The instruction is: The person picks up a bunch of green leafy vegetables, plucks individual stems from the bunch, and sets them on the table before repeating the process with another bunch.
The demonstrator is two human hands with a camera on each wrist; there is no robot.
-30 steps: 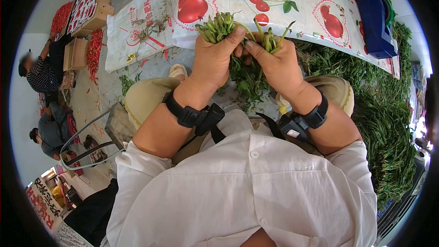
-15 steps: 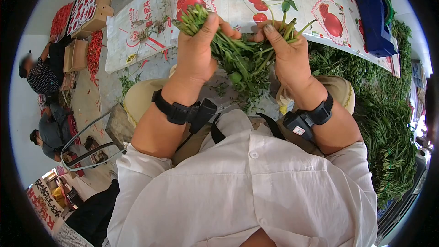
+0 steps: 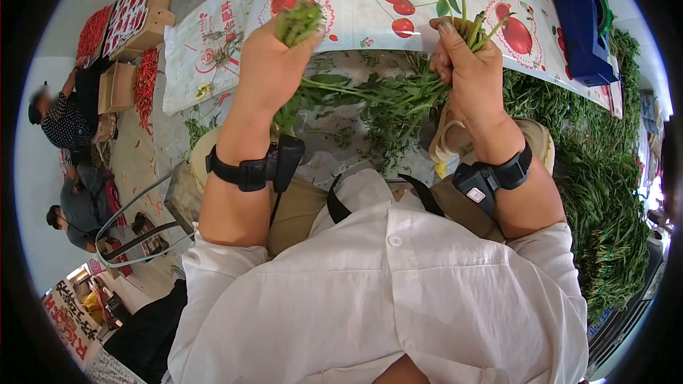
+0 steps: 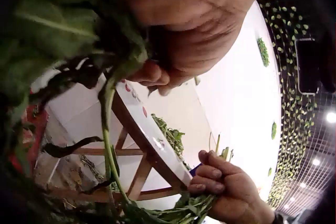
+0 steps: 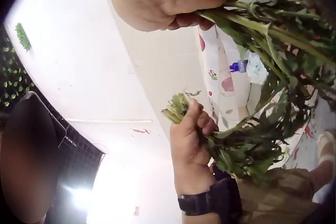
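My left hand grips a thick bunch of leafy greens, its cut stem ends blurred at the top of the fist. To the right, my right hand holds a smaller bunch of leafy greens, with a few stems standing up past the thumb. Leaves hang below both hands, and a long stem stretches across the gap between them. In the right wrist view the left bunch's pale stem ends show above the thumb. Large leaves partly cover the left wrist view.
A table with a fruit-printed cover stands in front, bearing a blue tape dispenser. Heaped greens lie at the right. Red chilies, boxes and two people are at the left. A metal-framed seat stands nearby.
My hands have moved apart, the left going left and up with the larger bunch, the right going right with the smaller one. The leaves between them have spread out.
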